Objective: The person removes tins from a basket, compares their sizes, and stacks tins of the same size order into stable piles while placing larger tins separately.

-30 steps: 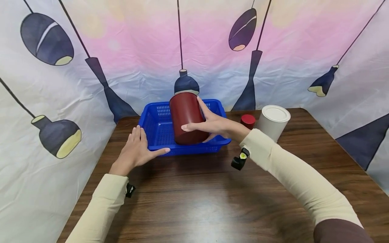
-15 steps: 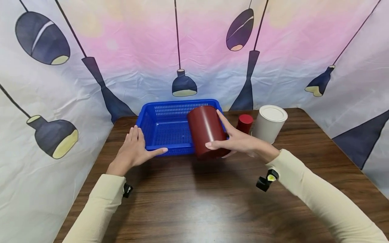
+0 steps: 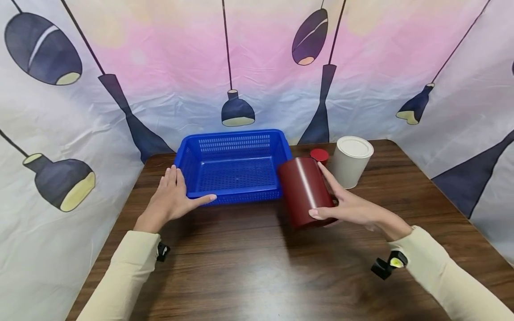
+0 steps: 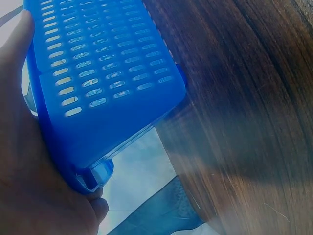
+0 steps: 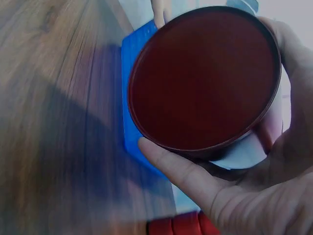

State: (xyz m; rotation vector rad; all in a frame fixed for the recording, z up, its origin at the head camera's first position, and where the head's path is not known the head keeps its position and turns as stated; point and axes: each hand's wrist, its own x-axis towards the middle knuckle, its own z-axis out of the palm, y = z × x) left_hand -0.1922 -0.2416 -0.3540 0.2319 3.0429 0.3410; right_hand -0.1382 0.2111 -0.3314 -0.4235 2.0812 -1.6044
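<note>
My right hand [image 3: 349,205] grips a dark red canister [image 3: 303,191] from its right side, thumb on the near side. It is tilted, close by the right end of the blue plastic basket [image 3: 230,196]. Its flat round end [image 5: 203,78] faces the right wrist camera. My left hand [image 3: 164,196] rests at the basket's near left corner, thumb along the front rim and straight fingers against the left side. In the left wrist view, the slotted basket wall [image 4: 105,63] fills the upper left beside that hand.
A white lidded can [image 3: 351,165] stands at the back right of the wooden table [image 3: 241,267]. Beside it, a small red container [image 3: 319,155] is partly hidden behind the canister. A patterned cloth [image 3: 180,53] hangs behind the table.
My right hand has carried the dark red canister from over the basket to the right and toward me, past the basket's right end. My left hand stays at the basket corner.
</note>
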